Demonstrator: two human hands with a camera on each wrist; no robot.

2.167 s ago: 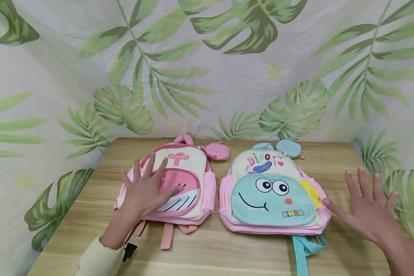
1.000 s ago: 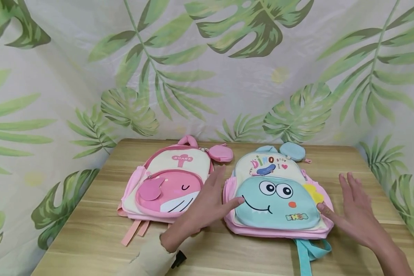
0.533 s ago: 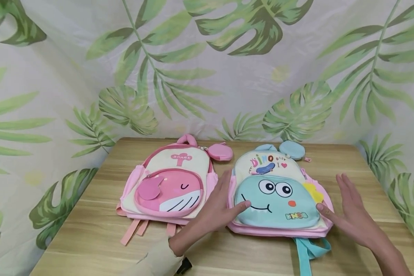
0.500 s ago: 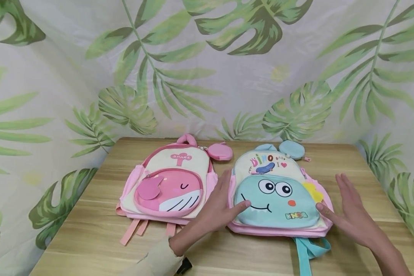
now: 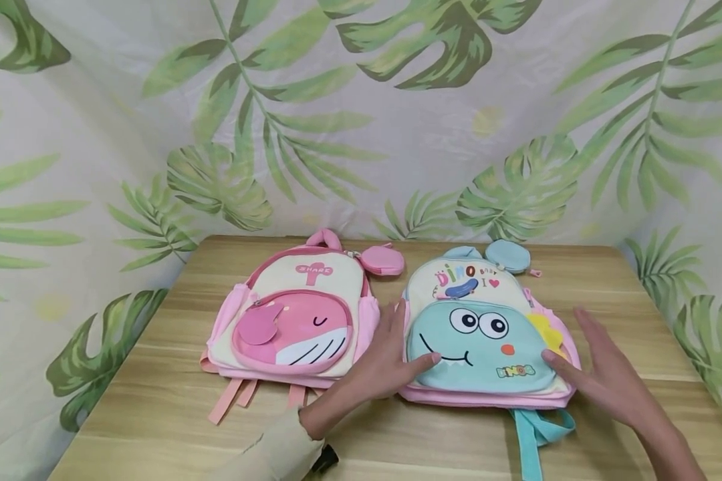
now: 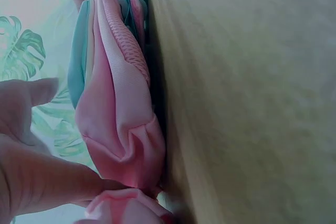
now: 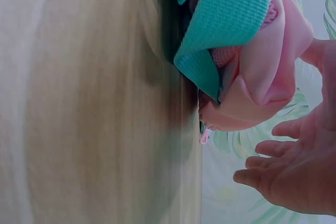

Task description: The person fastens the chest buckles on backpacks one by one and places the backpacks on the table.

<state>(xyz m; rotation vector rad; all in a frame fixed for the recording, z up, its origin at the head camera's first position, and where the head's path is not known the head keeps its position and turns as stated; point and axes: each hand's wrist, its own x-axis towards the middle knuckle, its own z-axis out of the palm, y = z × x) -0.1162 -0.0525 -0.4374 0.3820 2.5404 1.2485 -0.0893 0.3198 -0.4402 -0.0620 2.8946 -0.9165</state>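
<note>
A teal and cream dinosaur backpack (image 5: 481, 347) with pink sides lies face up on the wooden table. My left hand (image 5: 385, 361) is at its left side, fingers straight and reaching into the gap between the two bags, the thumb over the dinosaur's mouth. On the other side my right hand (image 5: 608, 374) stands with straight fingers, its thumb near the lower right corner of the front pocket. In the right wrist view those fingers (image 7: 278, 150) are apart from the pink side. A pink and cream whale backpack (image 5: 295, 321) lies left of my left hand.
A round blue pouch (image 5: 508, 256) hangs at the dinosaur bag's top, and a pink pouch (image 5: 382, 260) at the whale bag's. Teal straps (image 5: 532, 434) trail toward the front. A leaf-print cloth (image 5: 361, 133) rises behind the wooden table (image 5: 156, 414).
My left hand has moved right from above the whale backpack to the dinosaur backpack's left side. The right hand has drawn closer to that bag's right side.
</note>
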